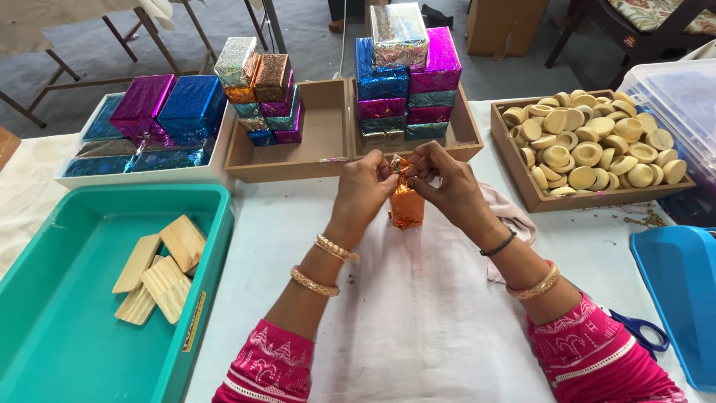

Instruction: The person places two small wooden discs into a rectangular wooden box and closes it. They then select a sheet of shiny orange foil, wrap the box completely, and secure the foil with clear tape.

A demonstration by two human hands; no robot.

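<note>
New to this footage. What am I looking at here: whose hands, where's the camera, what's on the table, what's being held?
There is no machine here: a person works with two bare hands, and the one picture comes from a camera worn on that person's head, looking down.

The left hand and right hand together pinch the top of a small block wrapped in orange foil, which stands upright on the white cloth-covered table.

On the left, a teal tray holds a few plain wooden blocks. Behind it, a white tray and two wooden trays carry foil-wrapped blocks in blue, purple, pink and copper, some stacked. On the right, a wooden box is filled with pale round discs. Blue-handled scissors lie near the right forearm, beside a blue tray.
</note>
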